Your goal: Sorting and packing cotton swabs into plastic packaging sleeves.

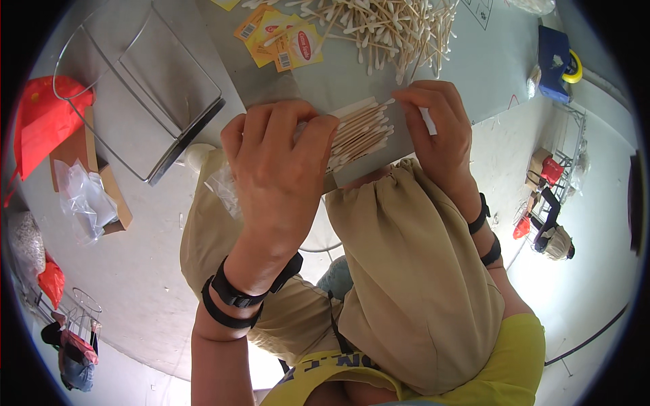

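Observation:
A flat row of cotton swabs (362, 132) with wooden sticks lies between my hands at the table's near edge, on what looks like a white backing. My left hand (274, 145) curls over the row's left end, its thumb and forefinger pressed against it; part of the row is hidden under them. At the upper right corner, the fingertips of my right hand (443, 125) close at the white tip of one swab. Something white shows in the gap between that hand's fingers. Beyond both hands a large loose heap of cotton swabs (386, 30) spreads over the grey table (467, 88).
Yellow and orange printed cards (298, 47) lie left of the heap. A metal-framed stool (179, 139) lies at the left, near a cardboard box (112, 186) with clear plastic and a red bag (51, 118). A blue object (554, 61) with a yellow ring sits far right. Other people sit farther off.

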`<state>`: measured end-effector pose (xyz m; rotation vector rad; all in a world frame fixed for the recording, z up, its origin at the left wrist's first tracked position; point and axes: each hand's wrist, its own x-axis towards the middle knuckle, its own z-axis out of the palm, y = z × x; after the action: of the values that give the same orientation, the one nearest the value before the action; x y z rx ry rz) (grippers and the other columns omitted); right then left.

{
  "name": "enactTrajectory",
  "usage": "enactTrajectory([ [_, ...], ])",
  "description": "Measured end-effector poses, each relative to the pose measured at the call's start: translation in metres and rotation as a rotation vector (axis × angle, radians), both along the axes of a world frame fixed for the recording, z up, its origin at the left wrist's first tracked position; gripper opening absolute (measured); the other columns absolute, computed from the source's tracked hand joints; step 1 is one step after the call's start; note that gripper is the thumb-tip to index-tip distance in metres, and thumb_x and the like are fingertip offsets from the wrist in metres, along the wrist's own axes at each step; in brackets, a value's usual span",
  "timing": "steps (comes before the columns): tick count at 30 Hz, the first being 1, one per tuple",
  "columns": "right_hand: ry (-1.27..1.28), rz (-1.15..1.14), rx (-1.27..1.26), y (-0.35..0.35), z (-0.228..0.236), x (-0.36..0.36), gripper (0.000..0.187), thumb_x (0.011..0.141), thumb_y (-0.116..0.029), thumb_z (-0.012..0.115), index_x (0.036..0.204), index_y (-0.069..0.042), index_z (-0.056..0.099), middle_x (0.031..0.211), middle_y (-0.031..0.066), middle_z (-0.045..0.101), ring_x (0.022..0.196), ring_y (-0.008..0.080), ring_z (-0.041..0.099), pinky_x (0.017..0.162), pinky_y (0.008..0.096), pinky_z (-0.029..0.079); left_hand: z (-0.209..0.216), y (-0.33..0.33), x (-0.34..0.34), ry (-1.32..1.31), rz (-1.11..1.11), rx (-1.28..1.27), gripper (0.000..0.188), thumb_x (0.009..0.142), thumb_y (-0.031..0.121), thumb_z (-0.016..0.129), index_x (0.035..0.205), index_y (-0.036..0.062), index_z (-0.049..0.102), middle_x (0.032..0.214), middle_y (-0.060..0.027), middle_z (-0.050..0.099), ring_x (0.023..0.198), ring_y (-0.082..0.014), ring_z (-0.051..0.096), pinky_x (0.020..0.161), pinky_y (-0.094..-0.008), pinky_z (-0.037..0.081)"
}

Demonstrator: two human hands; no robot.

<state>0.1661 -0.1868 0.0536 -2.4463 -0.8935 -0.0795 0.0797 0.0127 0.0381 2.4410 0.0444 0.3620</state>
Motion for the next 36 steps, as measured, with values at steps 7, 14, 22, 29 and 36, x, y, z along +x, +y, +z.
enactTrajectory([
  [7,0.227,-0.249,0.075,0.001,0.002,-0.012,0.011,0.085,0.003,0.071,0.094,-0.003,0.067,0.089,0.0072,0.065,0.074,0.0197,0.066,0.066,0.0288,0.055,-0.001,0.002,0.002,0.010,0.017,0.013,0.018,0.075,0.012,0.078,0.090,0.0157,0.069,0.087,0.0029,0.060,0.089,-0.0190,0.059,0.088,-0.0366,0.040],
  [14,0.220,-0.212,0.090,0.001,-0.003,-0.012,0.009,0.085,0.002,0.071,0.091,-0.003,0.068,0.086,0.0064,0.064,0.072,0.0194,0.065,0.064,0.0294,0.054,-0.002,0.003,0.004,0.012,-0.042,-0.003,0.014,0.081,0.011,0.076,0.093,0.0158,0.071,0.086,0.0027,0.062,0.084,-0.0196,0.058,0.087,-0.0354,0.040],
  [22,0.237,-0.268,0.108,0.006,0.001,-0.010,0.008,0.086,0.001,0.071,0.093,-0.002,0.067,0.086,0.0067,0.064,0.071,0.0180,0.065,0.063,0.0288,0.053,-0.003,0.004,0.003,0.004,-0.048,0.003,0.014,0.082,0.011,0.075,0.095,0.0162,0.072,0.087,0.0025,0.061,0.084,-0.0192,0.057,0.087,-0.0354,0.040],
  [29,0.254,-0.271,0.112,0.007,-0.001,-0.009,0.008,0.086,0.000,0.071,0.093,-0.002,0.067,0.085,0.0063,0.064,0.070,0.0170,0.064,0.062,0.0284,0.053,-0.002,0.003,0.003,0.004,-0.044,-0.016,0.015,0.083,0.012,0.075,0.097,0.0160,0.072,0.088,0.0022,0.061,0.084,-0.0194,0.057,0.086,-0.0356,0.040],
  [36,0.252,-0.273,0.108,0.006,-0.001,-0.009,0.010,0.085,0.000,0.072,0.093,-0.002,0.067,0.085,0.0069,0.064,0.069,0.0174,0.064,0.062,0.0286,0.053,0.000,0.001,0.002,0.003,-0.039,0.000,0.024,0.072,0.008,0.068,0.096,0.0142,0.070,0.088,0.0018,0.061,0.088,-0.0203,0.058,0.089,-0.0369,0.040],
])
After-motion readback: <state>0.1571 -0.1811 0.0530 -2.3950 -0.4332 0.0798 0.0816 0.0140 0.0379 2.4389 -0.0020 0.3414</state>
